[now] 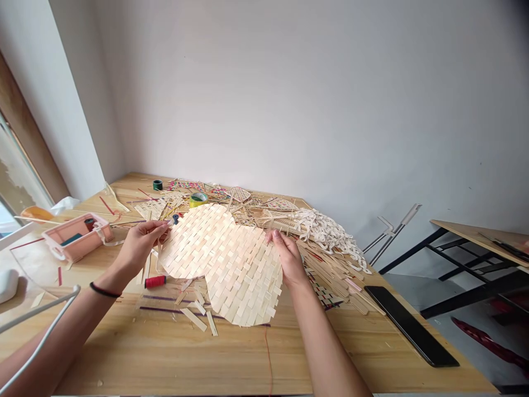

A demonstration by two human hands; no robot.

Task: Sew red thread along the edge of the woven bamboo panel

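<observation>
A pale wall [289, 99] stood behind the wooden bench [173, 353]. Above the bench, the woven sheet [223, 256] was held by opposite sides, probably to keep it spread. Both grips, of left hand [141, 245] and right hand [290, 261], were closed, pinching its edges. Below lay loose strips [193, 319] and one red spool [156, 282].

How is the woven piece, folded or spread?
Spread. The woven piece shows a broad face between left hand and right hand, no fold visible.
</observation>
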